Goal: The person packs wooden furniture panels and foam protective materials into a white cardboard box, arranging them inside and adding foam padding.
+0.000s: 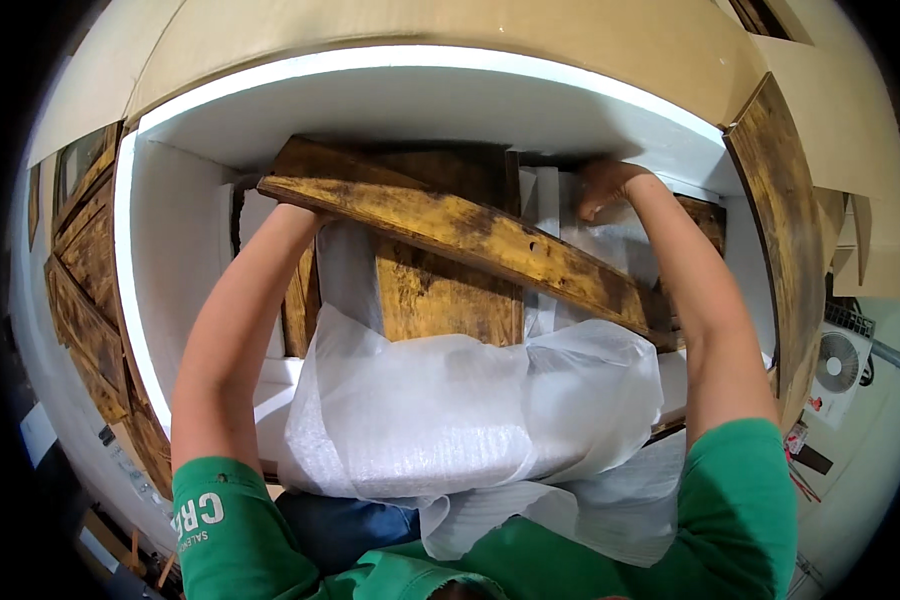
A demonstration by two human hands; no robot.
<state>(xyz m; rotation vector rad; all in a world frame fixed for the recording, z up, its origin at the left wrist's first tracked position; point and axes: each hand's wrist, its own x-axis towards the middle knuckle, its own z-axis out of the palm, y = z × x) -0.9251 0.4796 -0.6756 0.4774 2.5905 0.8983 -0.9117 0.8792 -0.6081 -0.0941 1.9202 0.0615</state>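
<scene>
A long brown wood-grain plank (pixel 440 222), with a small hole in one face, lies slantwise across a white foam-lined box (pixel 420 95). My left hand (pixel 303 220) reaches under the plank's left end, which hides its fingers. At the back right of the box, my right hand (pixel 610 188) bends down beside white foam strips (pixel 542 200) and clear wrapping; its fingers are blurred and partly hidden. Below the plank lies a flat wood-grain panel (pixel 445 295). Crumpled white foam sheet (pixel 420 410) covers the box's near side and spills toward my body.
Wood-grain boards stand along the outside of the box, one at the right (pixel 785 220) and several framed panels (pixel 90 260) at the left. Brown cardboard (pixel 450 25) rises behind it. A white fan unit (pixel 838 362) is at the far right.
</scene>
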